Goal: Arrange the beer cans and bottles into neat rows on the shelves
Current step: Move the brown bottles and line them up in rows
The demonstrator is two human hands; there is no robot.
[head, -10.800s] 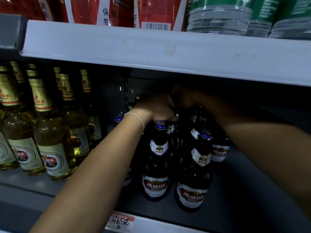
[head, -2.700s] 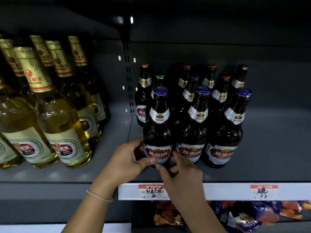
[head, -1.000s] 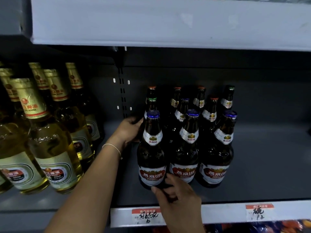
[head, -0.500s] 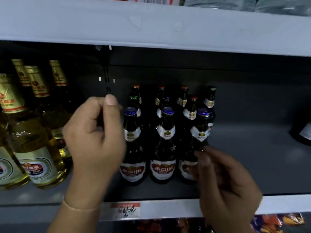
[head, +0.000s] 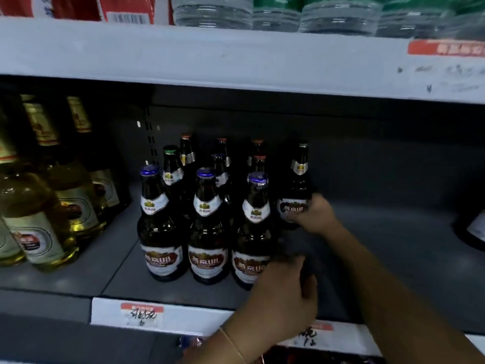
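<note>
Two hands work at the dark beer bottles on the grey shelf [head: 393, 232]. The right hand [head: 316, 215], right of centre in the frame, has its fingers [head: 295, 216] curled round the label of a green-capped dark bottle [head: 298, 185] that stands at the right end of the cluster, behind the front row. The left hand [head: 283, 298], with a thin bracelet at the wrist, sits lower centre; its fingers are bent at the base of the front right bottle [head: 253, 232], though whether they actually grip it cannot be told. Left of that bottle stand the front middle bottle [head: 207, 227] and the front left bottle [head: 157, 224], all three blue-capped and upright in a row near the shelf edge. More dark bottles stand behind them. Pale gold bottles [head: 39, 206] fill the left of the frame. A handwritten price tag [head: 141, 315] sits on the shelf's front strip.
</note>
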